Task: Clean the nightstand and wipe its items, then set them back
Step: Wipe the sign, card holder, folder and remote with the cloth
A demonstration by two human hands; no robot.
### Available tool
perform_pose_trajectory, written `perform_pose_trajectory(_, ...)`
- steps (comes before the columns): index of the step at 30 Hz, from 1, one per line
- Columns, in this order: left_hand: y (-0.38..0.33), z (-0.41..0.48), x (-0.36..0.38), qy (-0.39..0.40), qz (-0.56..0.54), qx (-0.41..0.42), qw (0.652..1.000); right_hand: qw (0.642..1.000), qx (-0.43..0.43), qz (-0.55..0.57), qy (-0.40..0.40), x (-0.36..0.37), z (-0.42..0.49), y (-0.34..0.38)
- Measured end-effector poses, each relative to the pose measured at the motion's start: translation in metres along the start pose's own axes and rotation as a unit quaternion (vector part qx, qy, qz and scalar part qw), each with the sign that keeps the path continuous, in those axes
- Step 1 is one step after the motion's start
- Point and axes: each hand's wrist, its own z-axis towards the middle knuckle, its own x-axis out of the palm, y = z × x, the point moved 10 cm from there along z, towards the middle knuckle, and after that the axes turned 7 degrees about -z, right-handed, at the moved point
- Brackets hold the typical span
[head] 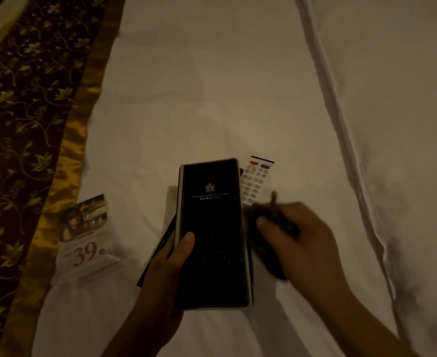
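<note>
Folder (pixel 213 228) in left fingers (pixel 185 243) — right fingers (pixel 263 222) clutching cloth (pixel 276 264)

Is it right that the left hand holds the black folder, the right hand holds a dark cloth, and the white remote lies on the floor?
Not quite. The head view shows the white remote lying on the white bed sheet, not the floor. The left hand does hold the black folder, and the right hand holds the dark cloth.

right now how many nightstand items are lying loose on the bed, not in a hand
2: the white remote lies just beyond the right hand, and the acrylic sign holder stands near the bed's left side. More may hide under the black folder.
</note>
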Motion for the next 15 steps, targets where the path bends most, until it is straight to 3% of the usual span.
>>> perform_pose_trajectory(5,0.019,-0.007,0.004,0.038,0.016,-0.056,0.998,0.997,0.036,-0.047,-0.049,-0.021,0.055,-0.011)
perform_pose_trajectory(10,0.025,-0.007,0.009,0.038,0.005,-0.071,0.997,0.988,0.102,0.118,-0.02,-0.024,0.051,-0.023)
perform_pose_trajectory(12,0.027,-0.008,0.013,0.045,-0.054,-0.088,0.994,0.957,0.163,0.233,0.049,-0.005,0.026,-0.031)
perform_pose_trajectory(15,0.028,-0.011,0.024,0.091,-0.11,-0.102,0.984,0.87,0.262,0.395,0.136,0.029,-0.023,-0.035)
